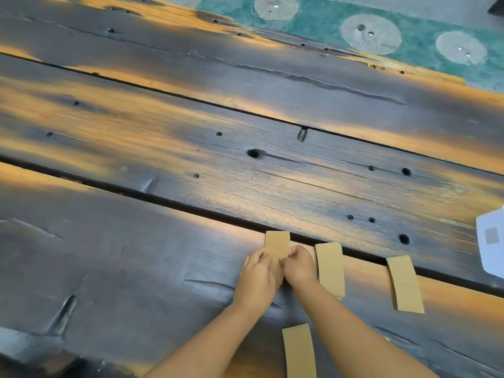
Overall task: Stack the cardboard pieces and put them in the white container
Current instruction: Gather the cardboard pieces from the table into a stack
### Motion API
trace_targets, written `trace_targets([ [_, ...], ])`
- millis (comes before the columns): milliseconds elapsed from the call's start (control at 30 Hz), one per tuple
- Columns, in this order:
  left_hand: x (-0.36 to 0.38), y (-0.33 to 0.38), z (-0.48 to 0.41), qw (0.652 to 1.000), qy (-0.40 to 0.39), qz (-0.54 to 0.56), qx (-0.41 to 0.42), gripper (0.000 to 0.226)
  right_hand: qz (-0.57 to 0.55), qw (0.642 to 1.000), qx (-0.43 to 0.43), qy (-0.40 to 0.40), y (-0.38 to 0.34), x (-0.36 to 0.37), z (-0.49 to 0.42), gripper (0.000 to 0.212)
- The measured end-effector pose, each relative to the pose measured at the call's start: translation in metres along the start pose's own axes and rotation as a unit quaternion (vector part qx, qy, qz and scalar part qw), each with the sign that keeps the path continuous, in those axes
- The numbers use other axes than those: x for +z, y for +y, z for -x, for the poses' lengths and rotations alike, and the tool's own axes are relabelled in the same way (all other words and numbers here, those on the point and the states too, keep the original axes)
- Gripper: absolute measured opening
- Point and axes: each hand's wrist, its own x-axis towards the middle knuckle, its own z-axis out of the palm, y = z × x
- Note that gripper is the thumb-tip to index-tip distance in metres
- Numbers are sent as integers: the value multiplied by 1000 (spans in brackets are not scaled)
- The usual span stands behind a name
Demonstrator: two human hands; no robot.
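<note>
On the dark wooden table (191, 241), at six o'clock, the left hand (256, 279) and right hand (298, 267) pinch one cardboard strip (276, 244) between them. Three more strips lie toward four o'clock; the white container (491, 241) sits at three o'clock, well apart.

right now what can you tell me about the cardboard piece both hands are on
The held cardboard piece is a plain tan strip, looking like thin cardboard, with a squared far end. It lies lengthwise away from the person on the dark wooden table, its far end reaching the gap between two planks. The left hand and right hand pinch it from either side, covering its near half. Whether it is one piece or a stack cannot be told.
</note>
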Motion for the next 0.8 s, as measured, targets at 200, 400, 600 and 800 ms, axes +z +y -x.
trace_targets([
  [200, -5, 4, 2, 997, 34, 69, -6, 34, -42, 999, -16, -21, 15, -31, 6, 22],
  [400, -2, 20, 28, 982, 87, 159, -44, 21, -81, 992, -54, -77, 33, -76, 32, 20],
  [600, 6, 54, 53, 936, -44, 336, -99, 24, -146, 970, -63, -185, 43, -113, 66, 11],
  [800, 16, 73, 75, 737, -155, 624, -209, 42, -124, 951, -95, -268, 58, -131, 84, 9],
])
